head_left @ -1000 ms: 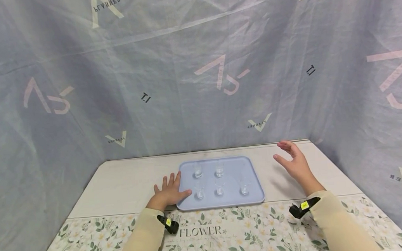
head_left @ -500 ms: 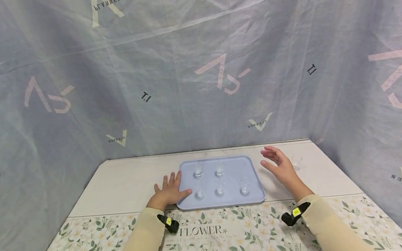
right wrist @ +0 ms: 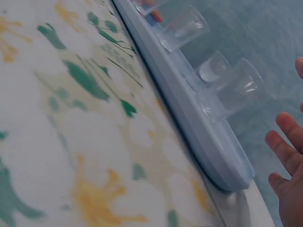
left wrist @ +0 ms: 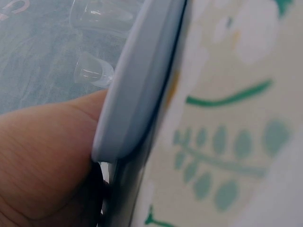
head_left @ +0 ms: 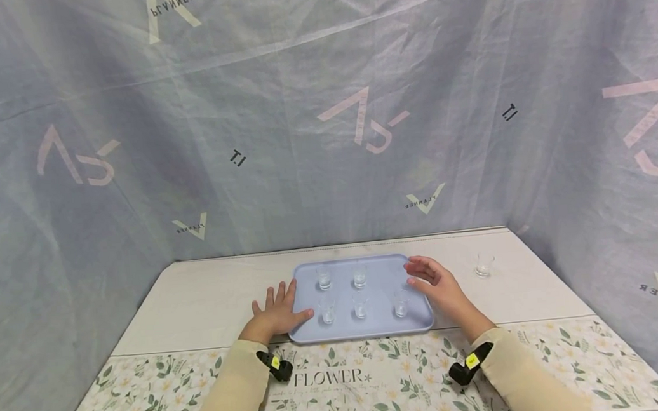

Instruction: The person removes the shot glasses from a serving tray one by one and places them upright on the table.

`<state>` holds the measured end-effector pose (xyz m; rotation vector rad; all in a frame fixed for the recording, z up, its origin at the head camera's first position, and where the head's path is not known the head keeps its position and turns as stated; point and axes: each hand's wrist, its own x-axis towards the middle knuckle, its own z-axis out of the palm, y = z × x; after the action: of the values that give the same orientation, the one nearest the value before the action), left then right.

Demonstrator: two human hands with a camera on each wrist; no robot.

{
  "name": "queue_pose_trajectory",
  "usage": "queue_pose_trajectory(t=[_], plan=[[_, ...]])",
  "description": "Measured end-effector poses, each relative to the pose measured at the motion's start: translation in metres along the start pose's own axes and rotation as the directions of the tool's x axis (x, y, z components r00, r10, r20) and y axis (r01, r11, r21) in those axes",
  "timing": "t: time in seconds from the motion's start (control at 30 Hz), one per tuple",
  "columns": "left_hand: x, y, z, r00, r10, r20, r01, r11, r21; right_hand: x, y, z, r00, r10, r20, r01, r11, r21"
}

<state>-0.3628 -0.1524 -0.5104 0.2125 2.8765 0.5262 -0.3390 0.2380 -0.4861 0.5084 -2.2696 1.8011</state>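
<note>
A light blue tray [head_left: 380,288] bears small clear shot glasses, two in the far row, including one at the left [head_left: 325,281], and three in the near row. My left hand [head_left: 276,317] rests with spread fingers at the tray's left edge, its thumb reaching over the rim towards the near-left glass [head_left: 328,314]. Above the tray's right edge is my right hand [head_left: 438,287], fingers loosely bent and nothing in them. The near-right glass [right wrist: 236,90] stands upright close by. Another clear shot glass [head_left: 483,267] stands on the white table to the right of that hand.
Under the tray is a white tabletop [head_left: 210,303], with a floral mat [head_left: 410,384] along the front. A grey curtain [head_left: 282,189] hangs behind the table and on both sides.
My right hand has moved left, from the right part of the table to above the tray's right edge. The shot glass at the right has come into sight. The left hand stays put.
</note>
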Motion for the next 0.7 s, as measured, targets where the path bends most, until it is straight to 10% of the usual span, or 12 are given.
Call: queue_pose_trajectory(t=[0.7], plan=[[-0.005,0.004,-0.005,1.000,0.003,0.002,-0.003,1.000,-0.003,-0.017,0.016,0.014,0.984,-0.023,0.175,0.028,0.999,-0.025]])
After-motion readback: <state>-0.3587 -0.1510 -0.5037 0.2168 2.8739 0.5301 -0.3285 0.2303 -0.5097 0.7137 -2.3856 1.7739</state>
